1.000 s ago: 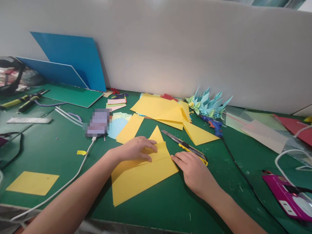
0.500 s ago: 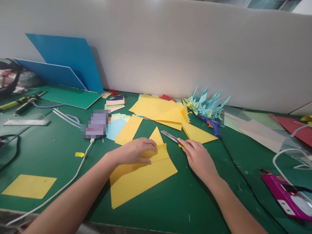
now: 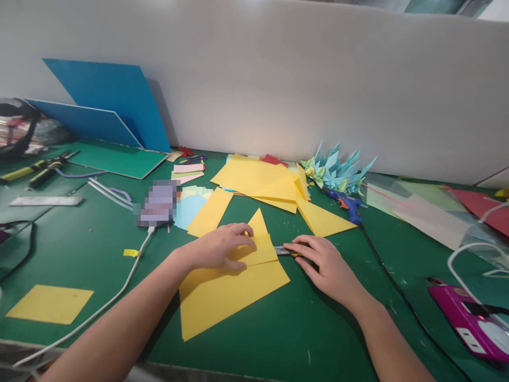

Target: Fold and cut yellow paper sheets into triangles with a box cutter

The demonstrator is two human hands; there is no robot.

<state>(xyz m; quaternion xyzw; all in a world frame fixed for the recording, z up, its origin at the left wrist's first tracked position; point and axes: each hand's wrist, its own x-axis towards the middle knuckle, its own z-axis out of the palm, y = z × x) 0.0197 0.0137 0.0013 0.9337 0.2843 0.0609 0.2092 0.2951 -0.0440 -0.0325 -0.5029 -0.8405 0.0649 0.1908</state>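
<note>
At twelve o'clock a grey wall [image 3: 254, 85] backed our green table [image 3: 318, 339]; our left hand [image 3: 219, 246] lay unclenched on paper [image 3: 234, 297], our right hand [image 3: 325, 262] gripped a knife [image 3: 281, 250].

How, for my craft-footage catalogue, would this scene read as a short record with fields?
Surface: green tabletop
Left hand: curled over yellow paper; contact beneath unclear
Right hand: gripping snap-off knife, blade at the paper's right edge
Behind the paper: stacked yellow sheets
Beyond right hand: blue glue gun, light-blue folded-paper spikes
Right edge of view: magenta socket unit
</note>
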